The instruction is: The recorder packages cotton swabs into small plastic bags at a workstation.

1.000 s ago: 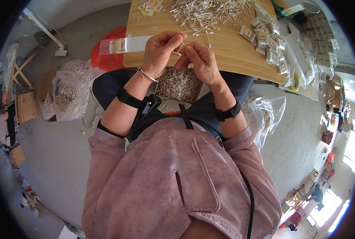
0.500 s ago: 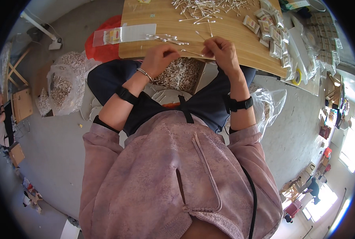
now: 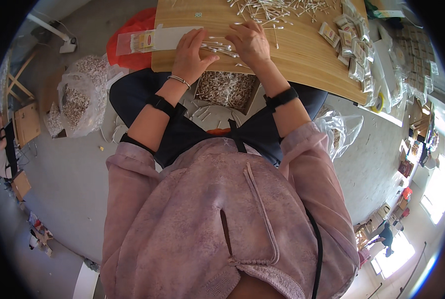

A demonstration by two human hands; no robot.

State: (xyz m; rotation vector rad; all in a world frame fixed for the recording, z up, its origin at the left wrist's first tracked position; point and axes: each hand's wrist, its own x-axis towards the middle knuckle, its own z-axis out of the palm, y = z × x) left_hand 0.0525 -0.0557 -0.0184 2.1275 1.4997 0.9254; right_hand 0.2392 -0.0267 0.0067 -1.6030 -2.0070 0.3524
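Note:
A small row of cotton swabs (image 3: 219, 48) lies on the wooden table between my two hands. At its left end rests my left hand (image 3: 189, 54), fingers stretched flat and thumb apart, touching the swabs or just above them. My right hand (image 3: 252, 44) is over the row's right end with fingers bent and spread; nothing shows in its grip, though the palm side is hidden. To the left, a clear bag (image 3: 142, 42) with several swabs and a printed card lies beside a white strip (image 3: 170, 39).
An open box of swabs (image 3: 225, 89) sits between my knees under the table edge. More loose swabs (image 3: 277, 10) lie at the back. Filled small packs (image 3: 349, 37) pile up at the right, by a yellow tape roll (image 3: 378, 102). Swab-filled plastic bags (image 3: 83, 97) stand left.
Both hands have moved forward onto the table. My left hand has opened from curled fingers, and the right has gone from a pinch to spread fingers, shifting left.

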